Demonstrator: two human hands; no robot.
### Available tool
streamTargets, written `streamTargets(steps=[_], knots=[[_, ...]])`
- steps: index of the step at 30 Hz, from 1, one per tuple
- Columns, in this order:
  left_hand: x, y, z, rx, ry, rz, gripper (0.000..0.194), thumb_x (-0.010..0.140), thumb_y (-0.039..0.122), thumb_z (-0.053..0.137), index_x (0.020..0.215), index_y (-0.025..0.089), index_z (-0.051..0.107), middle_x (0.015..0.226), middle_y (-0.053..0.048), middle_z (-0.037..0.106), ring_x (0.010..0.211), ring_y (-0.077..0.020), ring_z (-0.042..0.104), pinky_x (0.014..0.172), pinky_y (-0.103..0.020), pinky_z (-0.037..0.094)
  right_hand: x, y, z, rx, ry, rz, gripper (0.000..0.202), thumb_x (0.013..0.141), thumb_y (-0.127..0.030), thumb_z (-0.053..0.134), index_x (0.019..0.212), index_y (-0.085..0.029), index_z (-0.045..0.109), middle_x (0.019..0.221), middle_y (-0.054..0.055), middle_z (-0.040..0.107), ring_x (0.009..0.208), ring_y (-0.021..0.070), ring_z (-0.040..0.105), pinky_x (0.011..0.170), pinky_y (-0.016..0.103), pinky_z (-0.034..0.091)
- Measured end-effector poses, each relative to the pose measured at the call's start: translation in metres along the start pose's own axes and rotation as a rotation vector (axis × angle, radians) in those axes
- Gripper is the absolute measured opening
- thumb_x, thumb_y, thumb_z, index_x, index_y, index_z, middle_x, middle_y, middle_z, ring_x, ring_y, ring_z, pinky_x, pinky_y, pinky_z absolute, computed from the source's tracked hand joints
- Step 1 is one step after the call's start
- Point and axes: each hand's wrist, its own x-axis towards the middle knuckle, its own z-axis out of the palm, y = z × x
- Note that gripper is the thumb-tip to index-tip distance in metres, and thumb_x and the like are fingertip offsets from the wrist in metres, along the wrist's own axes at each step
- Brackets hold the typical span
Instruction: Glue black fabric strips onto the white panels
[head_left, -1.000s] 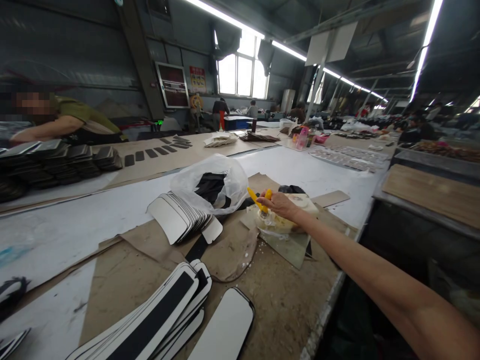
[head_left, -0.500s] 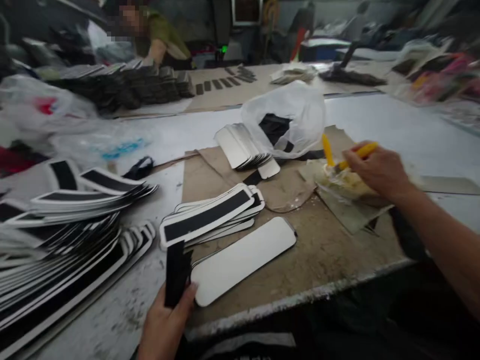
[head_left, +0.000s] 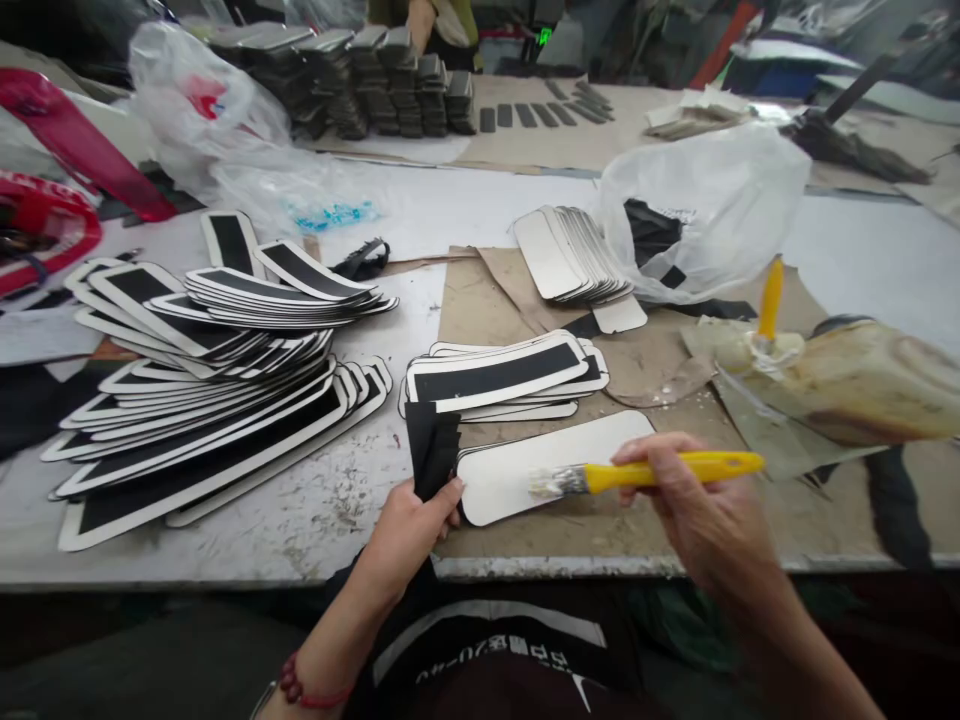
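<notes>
My right hand (head_left: 686,490) is closed around the yellow handle of a paintbrush (head_left: 675,470). The brush's whitish bristles lie on the white face of a long, round-cornered panel (head_left: 551,455). At the panel's left end, my left hand (head_left: 420,510) grips several black fabric strips (head_left: 431,445), its thumb at the panel's edge. Just behind lies a small stack of white panels with black strips (head_left: 499,372) on them. To the right, a second yellow-handled brush (head_left: 770,300) stands in a plastic-wrapped glue container (head_left: 847,385).
A large fanned pile of black-and-white panels (head_left: 225,400) covers the left side. Behind are blank white panels (head_left: 566,255) and a plastic bag (head_left: 720,220) holding black pieces. Dark stacks (head_left: 360,85) stand on the far table, near another person's arm (head_left: 421,22).
My right hand has brought its brush from the glue container leftward onto the white panel. My left hand still holds the black strips. The camera view has shifted.
</notes>
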Motion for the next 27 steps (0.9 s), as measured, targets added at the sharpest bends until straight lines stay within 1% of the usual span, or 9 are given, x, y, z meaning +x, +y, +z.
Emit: streamTargets(steps=[2, 4, 6, 8, 11, 15, 18, 24, 27], knots=[[0.001, -0.001, -0.002, -0.004, -0.03, -0.001, 0.033, 0.071, 0.047, 0.058, 0.061, 0.016, 0.053, 0.05, 0.001, 0.053, 0.044, -0.01, 0.042, 0.044, -0.023, 0.031, -0.008, 0.002, 0.028, 0.067, -0.081, 0.014, 0.023, 0.087, -0.038, 0.052, 0.083, -0.018, 0.062, 0.074, 0.004, 0.064, 0.061, 0.0141, 0.06, 0.06, 0.028, 0.05], [0.002, -0.002, -0.003, -0.008, -0.052, 0.001, 0.032, 0.072, 0.046, 0.056, 0.06, 0.017, 0.052, 0.049, 0.001, 0.052, 0.043, -0.0097, 0.042, 0.043, -0.023, 0.03, -0.011, 0.004, 0.045, 0.086, -0.127, 0.035, 0.022, 0.088, -0.036, 0.051, 0.084, -0.018, 0.062, 0.076, 0.003, 0.063, 0.062, 0.0133, 0.06, 0.062, 0.027, 0.049], [0.003, -0.004, -0.004, -0.007, -0.06, 0.01, 0.031, 0.073, 0.044, 0.055, 0.059, 0.017, 0.052, 0.049, 0.002, 0.052, 0.043, -0.0097, 0.041, 0.043, -0.023, 0.029, -0.01, 0.005, 0.053, 0.03, -0.139, 0.032, 0.022, 0.088, -0.035, 0.05, 0.083, -0.017, 0.062, 0.076, 0.003, 0.062, 0.061, 0.0125, 0.06, 0.061, 0.026, 0.049], [0.004, -0.007, -0.005, 0.006, -0.06, 0.023, 0.03, 0.073, 0.043, 0.055, 0.058, 0.017, 0.052, 0.048, 0.001, 0.053, 0.042, -0.0102, 0.042, 0.043, -0.023, 0.03, -0.01, 0.006, 0.052, -0.066, -0.119, 0.001, 0.022, 0.088, -0.035, 0.05, 0.082, -0.017, 0.062, 0.074, 0.002, 0.061, 0.059, 0.0123, 0.059, 0.059, 0.026, 0.049], [0.006, -0.012, -0.006, 0.04, -0.054, 0.049, 0.03, 0.073, 0.042, 0.056, 0.056, 0.018, 0.053, 0.049, 0.0, 0.055, 0.044, -0.0118, 0.044, 0.046, -0.025, 0.033, -0.009, 0.007, 0.04, -0.271, -0.06, -0.099, 0.019, 0.087, -0.033, 0.05, 0.083, -0.018, 0.062, 0.075, 0.002, 0.06, 0.06, 0.0128, 0.059, 0.059, 0.026, 0.048], [0.006, -0.015, -0.007, 0.082, -0.021, 0.077, 0.033, 0.072, 0.045, 0.058, 0.055, 0.018, 0.054, 0.051, -0.002, 0.057, 0.049, -0.0147, 0.049, 0.05, -0.026, 0.036, -0.005, 0.006, 0.012, -0.554, 0.01, -0.261, 0.015, 0.087, -0.028, 0.05, 0.082, -0.019, 0.06, 0.078, 0.004, 0.06, 0.068, 0.0153, 0.059, 0.066, 0.029, 0.048], [0.008, -0.018, -0.008, 0.12, 0.0, 0.083, 0.036, 0.071, 0.05, 0.057, 0.053, 0.018, 0.054, 0.049, -0.001, 0.056, 0.048, -0.0153, 0.048, 0.05, -0.027, 0.036, 0.0, 0.002, -0.008, -0.702, 0.043, -0.374, 0.01, 0.087, -0.024, 0.05, 0.083, -0.019, 0.058, 0.077, 0.004, 0.06, 0.073, 0.0162, 0.059, 0.069, 0.03, 0.048], [0.009, -0.019, -0.009, 0.123, -0.002, 0.063, 0.042, 0.069, 0.056, 0.057, 0.05, 0.019, 0.055, 0.046, 0.0, 0.054, 0.046, -0.0153, 0.047, 0.049, -0.027, 0.036, 0.01, -0.004, -0.035, -0.843, 0.061, -0.566, 0.006, 0.085, -0.016, 0.051, 0.087, -0.019, 0.057, 0.081, 0.006, 0.061, 0.077, 0.0164, 0.06, 0.072, 0.03, 0.049], [0.006, -0.015, -0.01, 0.11, 0.003, 0.05, 0.041, 0.067, 0.056, 0.059, 0.05, 0.019, 0.055, 0.045, 0.0, 0.054, 0.046, -0.015, 0.047, 0.049, -0.027, 0.035, 0.007, -0.012, -0.039, -0.838, 0.052, -0.611, 0.009, 0.083, -0.013, 0.053, 0.089, -0.019, 0.057, 0.082, 0.006, 0.062, 0.079, 0.0169, 0.06, 0.075, 0.03, 0.049]])
